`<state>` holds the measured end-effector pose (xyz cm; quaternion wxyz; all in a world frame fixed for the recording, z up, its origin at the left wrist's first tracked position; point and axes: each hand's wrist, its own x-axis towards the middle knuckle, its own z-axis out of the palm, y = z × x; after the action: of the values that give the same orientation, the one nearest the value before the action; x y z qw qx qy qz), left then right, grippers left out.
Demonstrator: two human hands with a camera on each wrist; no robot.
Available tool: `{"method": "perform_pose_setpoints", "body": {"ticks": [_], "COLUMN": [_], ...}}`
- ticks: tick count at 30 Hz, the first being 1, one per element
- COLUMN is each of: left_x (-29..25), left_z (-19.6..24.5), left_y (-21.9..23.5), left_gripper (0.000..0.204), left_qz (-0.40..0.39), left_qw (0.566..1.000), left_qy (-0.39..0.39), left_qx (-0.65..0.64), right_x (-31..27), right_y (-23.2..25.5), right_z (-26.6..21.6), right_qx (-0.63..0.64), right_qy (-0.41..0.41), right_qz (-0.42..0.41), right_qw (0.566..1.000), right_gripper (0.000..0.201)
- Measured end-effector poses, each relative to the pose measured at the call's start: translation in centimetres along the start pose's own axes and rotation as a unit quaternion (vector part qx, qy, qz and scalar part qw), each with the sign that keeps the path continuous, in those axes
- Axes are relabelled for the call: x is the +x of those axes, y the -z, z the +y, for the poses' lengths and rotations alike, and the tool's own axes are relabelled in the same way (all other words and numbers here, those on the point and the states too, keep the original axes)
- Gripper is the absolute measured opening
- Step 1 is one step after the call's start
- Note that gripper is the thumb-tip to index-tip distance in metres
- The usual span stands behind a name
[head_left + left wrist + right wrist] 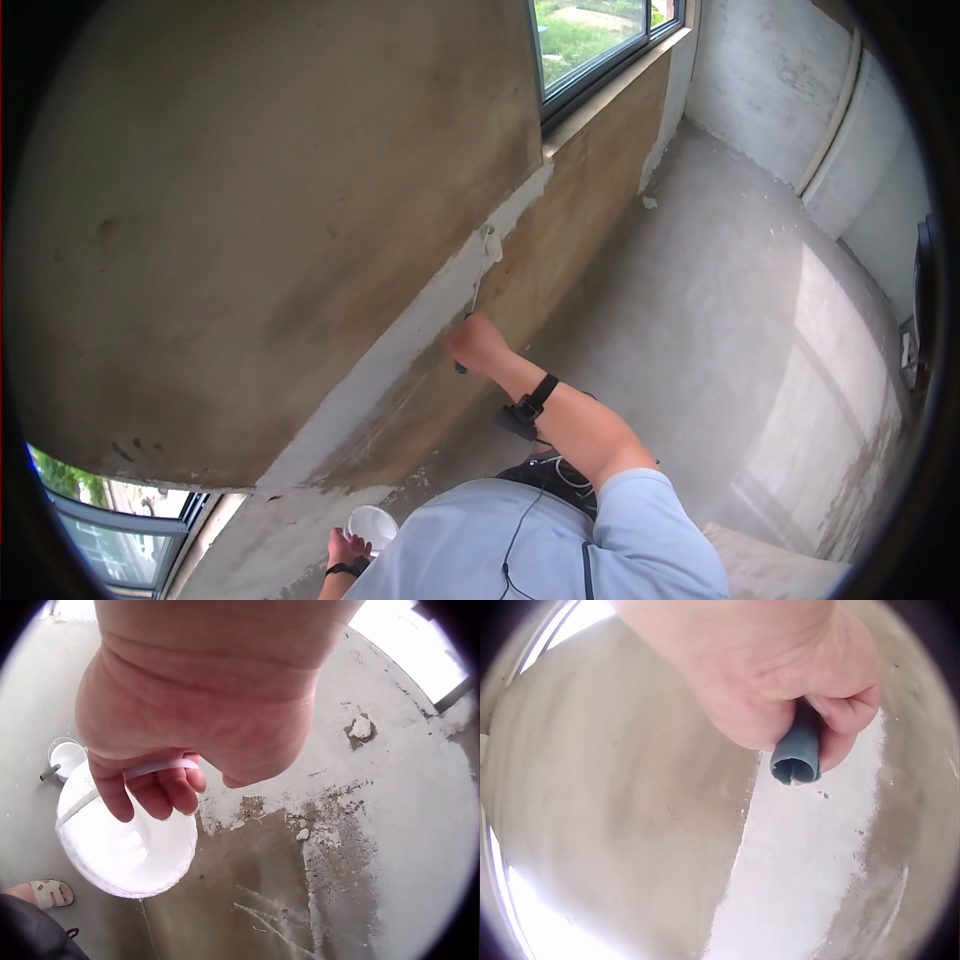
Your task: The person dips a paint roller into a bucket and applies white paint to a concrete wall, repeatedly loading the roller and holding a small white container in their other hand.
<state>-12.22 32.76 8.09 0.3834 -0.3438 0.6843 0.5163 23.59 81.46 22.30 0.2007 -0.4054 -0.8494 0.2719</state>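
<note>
White cylindrical roller (pixel 493 248) at the white wall strip (pixel 385 370), beyond right hand (pixel 478 343).
I see right fingers wrapped round its hollow dark-teal handle (pixel 801 741); left hand (pixel 346 548), near left, hooks the round white plastic bucket (pixel 139 859).

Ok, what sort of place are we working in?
Probably an unfinished room under renovation: the brownish wall carries a rough white band, the grey floor looks uncovered, and the left hand holds a white bucket.
</note>
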Motion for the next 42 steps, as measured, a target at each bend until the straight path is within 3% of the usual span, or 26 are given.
{"method": "perform_pose_setpoints", "body": {"ticks": [1, 2, 4, 5, 6, 7, 8, 10, 15, 17, 19, 20, 22, 25, 28, 33, 37, 40, 42], "left_x": [0.5, 0.9, 1.0, 1.3, 1.6, 1.9, 2.2, 2.9, 3.7, 3.5, 2.2, 1.0, 0.1, -2.5, -6.2, -6.7, -5.4, -3.1, -1.8], "left_z": [0.0, 0.0, 0.0, -0.2, -0.2, -0.2, 0.0, 0.2, 0.5, 0.6, 0.6, 0.6, 0.8, 1.1, 1.2, 1.4, 1.8, 2.6, 3.0], "left_y": [-0.2, -0.2, -0.3, -0.6, -0.7, -0.6, -0.9, -0.7, 0.8, 1.4, 2.0, 2.4, 3.2, 3.5, 2.8, 2.2, 2.2, 2.0, 1.9], "left_gripper": [0.033, 0.033, 0.033, 0.032, 0.032, 0.032, 0.031, 0.031, 0.028, 0.027, 0.027, 0.027, 0.027, 0.027, 0.028, 0.030, 0.030, 0.030, 0.030], "left_qz": [-0.001, -0.034, -0.066, -0.065, -0.064, -0.064, -0.058, -0.053, -0.091, -0.072, -0.052, -0.051, -0.049, -0.013, -0.047, 0.016, 0.018, 0.047, 0.043], "left_qw": [1.000, 0.999, 0.997, 0.997, 0.997, 0.997, 0.997, 0.996, 0.991, 0.994, 0.995, 0.995, 0.993, 0.994, 0.984, 0.995, 0.996, 0.998, 0.998], "left_qy": [0.001, 0.017, 0.035, 0.036, 0.038, 0.040, 0.052, 0.065, 0.087, 0.063, 0.039, 0.020, -0.002, -0.020, -0.091, -0.049, -0.058, -0.027, 0.031], "left_qx": [0.000, 0.011, 0.023, 0.017, 0.011, 0.008, 0.005, 0.002, 0.037, 0.053, 0.070, 0.087, 0.105, 0.103, 0.148, 0.081, 0.069, 0.023, -0.040], "right_x": [-0.1, -0.1, -0.5, -0.8, -1.2, -1.5, -1.7, -2.2, -4.7, -5.2, -5.5, -5.6, -5.5, -4.8, -3.9, -2.2, -0.5, 0.0, -0.1], "right_y": [0.6, 0.5, -0.1, -0.5, -0.5, -0.8, -1.6, -3.1, -5.4, -6.0, -6.6, -6.7, -6.4, -6.9, -6.2, -3.1, -1.3, -1.6, -1.1], "right_z": [-0.3, -0.3, -0.9, -1.3, -2.1, -2.9, -3.3, -3.9, -7.0, -8.3, -9.2, -9.3, -9.2, -8.2, -6.9, -5.3, -3.4, -1.9, -2.0], "right_qx": [-0.092, -0.093, 0.182, 0.181, -0.018, -0.217, -0.219, -0.211, -0.178, -0.169, -0.044, -0.043, -0.113, -0.192, -0.228, -0.262, -0.278, -0.258, -0.219], "right_qy": [0.049, 0.049, -0.096, -0.096, -0.002, 0.093, 0.095, 0.138, 0.142, 0.150, 0.047, 0.045, 0.124, 0.154, 0.153, 0.138, 0.108, 0.084, 0.060], "right_qz": [-0.011, -0.011, 0.016, 0.015, 0.020, 0.023, 0.022, -0.007, 0.002, -0.003, -0.058, -0.057, -0.047, -0.017, 0.024, -0.017, -0.028, 0.027, 0.014], "right_qw": [0.994, 0.994, 0.978, 0.979, 1.000, 0.972, 0.971, 0.968, 0.974, 0.974, 0.996, 0.996, 0.985, 0.969, 0.961, 0.955, 0.954, 0.962, 0.974], "right_gripper": [0.011, 0.011, 0.010, 0.010, 0.010, 0.010, 0.010, 0.011, 0.011, 0.011, 0.011, 0.011, 0.010, 0.007, 0.007, 0.008, 0.007, 0.011, 0.012]}}
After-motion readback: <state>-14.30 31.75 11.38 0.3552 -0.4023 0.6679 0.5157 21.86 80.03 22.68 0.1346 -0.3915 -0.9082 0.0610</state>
